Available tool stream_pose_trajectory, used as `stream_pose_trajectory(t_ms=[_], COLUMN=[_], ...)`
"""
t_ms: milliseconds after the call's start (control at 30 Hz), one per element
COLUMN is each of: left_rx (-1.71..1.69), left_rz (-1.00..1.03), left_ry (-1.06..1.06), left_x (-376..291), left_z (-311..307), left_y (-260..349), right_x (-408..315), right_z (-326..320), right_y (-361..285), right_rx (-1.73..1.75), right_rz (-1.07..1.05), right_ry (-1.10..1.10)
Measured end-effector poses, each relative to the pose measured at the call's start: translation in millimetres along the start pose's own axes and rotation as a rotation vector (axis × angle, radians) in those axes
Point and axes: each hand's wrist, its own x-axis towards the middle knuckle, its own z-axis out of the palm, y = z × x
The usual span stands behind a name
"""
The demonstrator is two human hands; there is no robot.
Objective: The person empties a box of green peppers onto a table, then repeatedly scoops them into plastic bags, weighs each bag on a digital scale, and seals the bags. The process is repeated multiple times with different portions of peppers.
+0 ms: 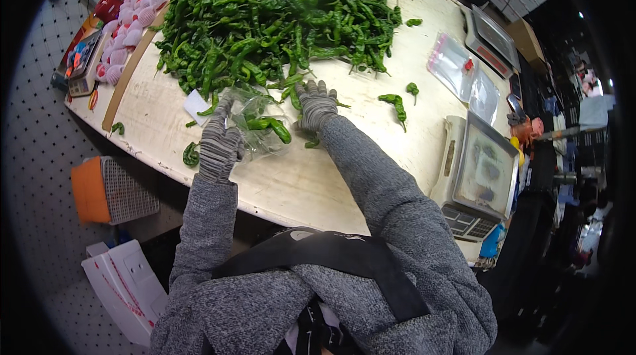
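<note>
A large heap of green chili peppers (278,17) covers the far part of the pale table (298,176). My left hand (220,144), in a striped grey knit glove, grips the edge of a clear plastic bag (258,149). Inside or on that bag lies a green pepper (272,126); the film makes it hard to tell which. My right hand (318,105), gloved alike, reaches to the near edge of the heap with its fingers spread over a few peppers. A small white paper piece (197,105) lies beyond my left hand, and a curled pepper (191,154) lies beside it.
Two weighing scales (484,161) (492,42) stand along the right side, with flat clear bags (459,69) between them. Stray peppers (396,106) lie right of my hand. Net-wrapped red fruit (131,19) sits behind a brown strip (134,69) at left. A plastic basket (126,191) stands below.
</note>
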Motion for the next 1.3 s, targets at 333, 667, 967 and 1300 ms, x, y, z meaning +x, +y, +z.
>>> stream_pose_trajectory(t_ms=[333, 667, 967, 1300], left_rx=[0.389, 0.514, 0.782, 0.493], left_rz=[0.353, 0.408, 0.518, 0.501], left_ry=[-0.027, -0.109, -0.117, -0.071], left_x=[-30.5, -34.4, -51.2, -44.5], left_z=[35.8, 61.2, 50.6, 38.0], left_y=[-32.5, -27.8, -7.5, 16.3], right_x=[5.7, -96.6, -25.1, 21.4], right_z=[-7.1, -42.3, -20.5, -25.6], right_y=[44.5, 26.5, -41.8, -79.4], right_rx=[0.78, 1.512, 1.023, 0.692], right_rz=[0.34, -0.2, -0.675, -0.603], right_ry=[-0.384, -0.678, -0.054, -0.125])
